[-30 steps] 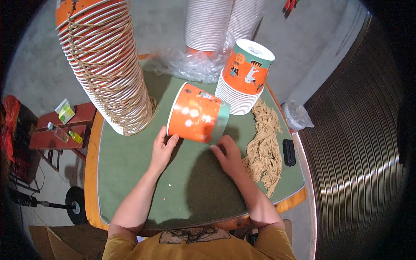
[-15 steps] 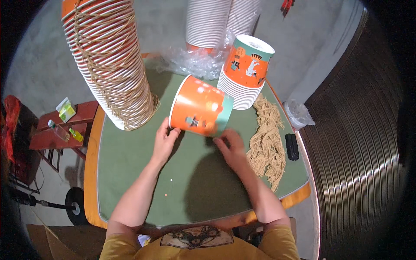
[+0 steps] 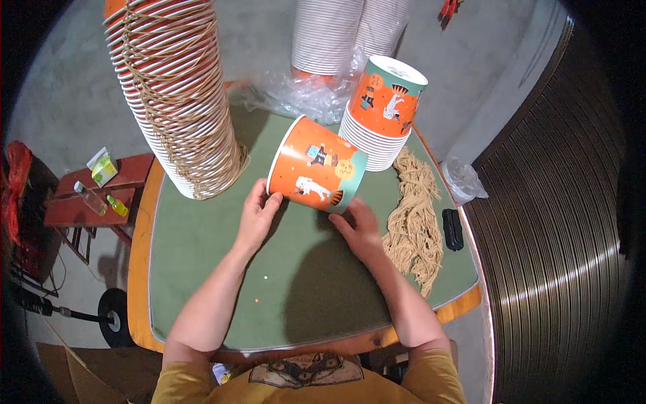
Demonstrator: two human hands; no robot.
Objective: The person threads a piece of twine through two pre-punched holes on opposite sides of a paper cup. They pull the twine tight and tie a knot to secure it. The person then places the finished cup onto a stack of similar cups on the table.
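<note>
**My left hand (image 3: 256,219) and right hand (image 3: 360,229) on one orange-and-teal paper bucket (image 3: 315,165)**

So my left hand is pinching the bucket near its white rim, thumb on the side nearest me. My right hand is down at the teal base end, thumb and fingers bent, but I can't tell if they're really gripping or just steadying it. The bucket's tipped on its side over the middle of the green-covered, wood-edged table (image 3: 202,269), rim to the left, cartoon prints facing me.

Just right of my right hand there's a loose bundle of tan string (image 3: 414,225), with a small black oblong thing (image 3: 453,229) beside it. Behind the bucket sits a short stack of upside-down, white-rimmed paper buckets (image 3: 373,131). Over on the left, a tall leaning stack of orange buckets (image 3: 175,101) is all wound in tan cord. Crumpled clear plastic (image 3: 289,101) is at the far edge. Off the table to the left, a red wooden bench (image 3: 70,212) has a couple of bottles (image 3: 91,198) on it.
</note>
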